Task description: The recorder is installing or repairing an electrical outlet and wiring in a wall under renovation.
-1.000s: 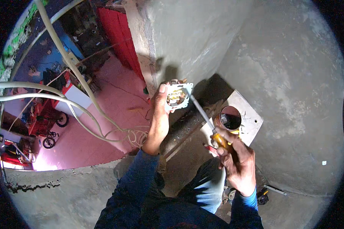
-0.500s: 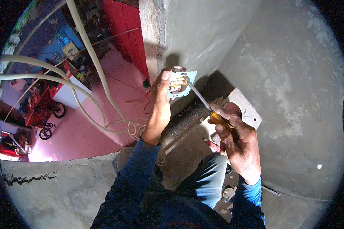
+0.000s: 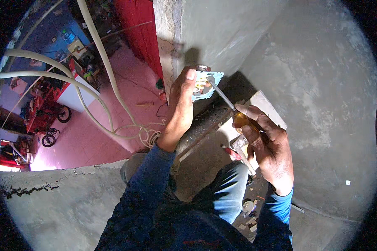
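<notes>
left hand [image 3: 181, 98]: closed on the left edge of the squarish fitting [image 3: 201, 87], thumb up its near face; likely keeps the middle clear.
right hand [image 3: 273, 152]: fingers curled round the amber-handled screwdriver [image 3: 225, 98], seemingly for turning.
screwdriver axis: slants up-left, tip at the fitting's brassy inside; contact unclear.
fitting: held before the grey wall [image 3: 222, 33], inside facing the camera, probably for sight; no clear long axis.

Btwn L hand [image 3: 183, 98] & R hand [image 3: 269, 148], screwdriver [image 3: 223, 96] spans gap: no straight pass. Room btwn screwdriver & knee [image 3: 233, 180]. Wall [image 3: 222, 33] blocks fwd of L hand; cables [image 3: 99, 48] loop across L side. R of R hand open.
</notes>
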The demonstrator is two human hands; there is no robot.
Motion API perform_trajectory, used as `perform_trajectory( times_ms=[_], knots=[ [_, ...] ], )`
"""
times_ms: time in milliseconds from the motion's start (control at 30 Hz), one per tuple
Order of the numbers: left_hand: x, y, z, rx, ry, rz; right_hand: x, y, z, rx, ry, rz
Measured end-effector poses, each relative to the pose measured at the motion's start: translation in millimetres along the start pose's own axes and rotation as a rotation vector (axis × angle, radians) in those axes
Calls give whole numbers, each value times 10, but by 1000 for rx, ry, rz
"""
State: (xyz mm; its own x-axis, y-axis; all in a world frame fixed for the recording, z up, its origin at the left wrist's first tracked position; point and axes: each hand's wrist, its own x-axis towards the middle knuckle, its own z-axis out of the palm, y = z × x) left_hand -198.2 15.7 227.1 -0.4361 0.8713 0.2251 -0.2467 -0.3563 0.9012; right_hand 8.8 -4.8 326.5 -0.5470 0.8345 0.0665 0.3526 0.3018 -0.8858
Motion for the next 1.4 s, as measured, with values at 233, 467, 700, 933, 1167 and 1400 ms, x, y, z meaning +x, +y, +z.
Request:
perform_trajectory(
  times_ms=[233, 467, 700, 933, 1167, 1400],
  knots=[
    [-20, 27, 35, 157, 21, 62, 37, -56, -34, 103, 18, 128],
    [16, 77, -2, 77, 48, -82, 102, 23, -96, -196, -73, -24],
    [68, -46, -27, 186, 48, -72, 100, -84, -23, -97, 30, 43],
    [20, 112, -30, 348, 36, 15, 113, -22, -29, -74, -12, 57],
    [24, 58, -20, 435, -52, 57, 146, -118, -117, 94, -65, 245],
    [8, -48, -23, 462, -24, 34, 200, 83, -137, -220, -55, -57]
  ],
)
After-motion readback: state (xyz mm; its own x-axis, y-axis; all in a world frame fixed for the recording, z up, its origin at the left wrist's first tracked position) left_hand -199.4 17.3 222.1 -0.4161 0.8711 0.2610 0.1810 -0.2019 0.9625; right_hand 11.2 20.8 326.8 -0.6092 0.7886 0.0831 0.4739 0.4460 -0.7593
